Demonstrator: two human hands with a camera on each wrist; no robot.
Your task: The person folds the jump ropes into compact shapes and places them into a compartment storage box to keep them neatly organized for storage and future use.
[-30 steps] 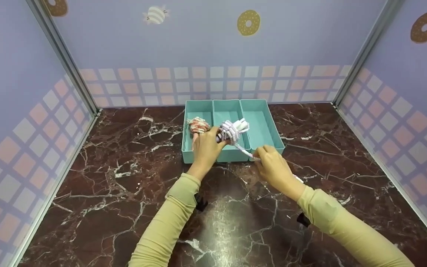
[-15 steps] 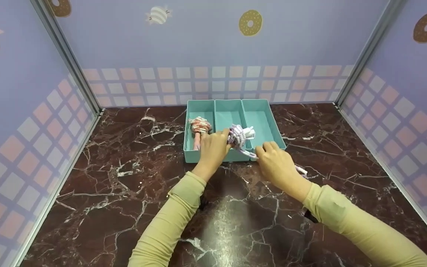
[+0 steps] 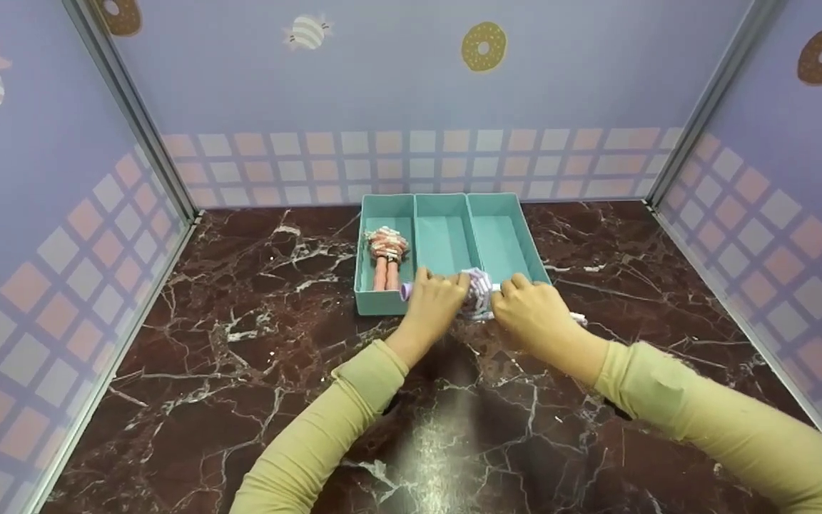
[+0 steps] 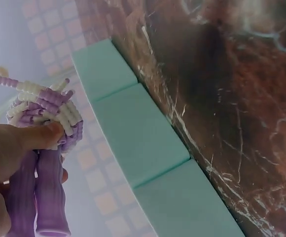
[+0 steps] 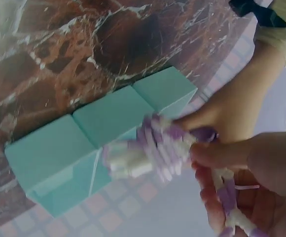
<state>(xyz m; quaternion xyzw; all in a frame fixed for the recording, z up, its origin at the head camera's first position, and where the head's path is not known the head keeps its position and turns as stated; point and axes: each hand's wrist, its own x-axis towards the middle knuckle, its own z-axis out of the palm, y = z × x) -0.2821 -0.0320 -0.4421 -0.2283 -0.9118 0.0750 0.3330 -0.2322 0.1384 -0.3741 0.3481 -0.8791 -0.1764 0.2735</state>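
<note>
Above the front edge of the teal box point(image 3: 382, 304), my left hand point(image 3: 434, 308) grips a purple and white beaded jump rope point(image 3: 480, 293), wound into a bundle. The left wrist view shows its two purple handles point(image 4: 52, 192) side by side in that hand, with the thumb pressed at the base of the coils. My right hand point(image 3: 536, 314), close on the right, pinches a loose length of beaded rope point(image 5: 227, 195). A pink and white beaded jump rope point(image 3: 387, 245), also wound up, lies in the box's left compartment with its pink handles toward me.
The box stands on a dark red marbled tabletop point(image 3: 240, 400) and has three compartments. Lilac panels point(image 3: 411, 86) with a checked border enclose the back and both sides.
The purple jump rope has moved right and toward me with my left hand, and its bundle has turned. My hands are closer together. More of the pink jump rope shows.
</note>
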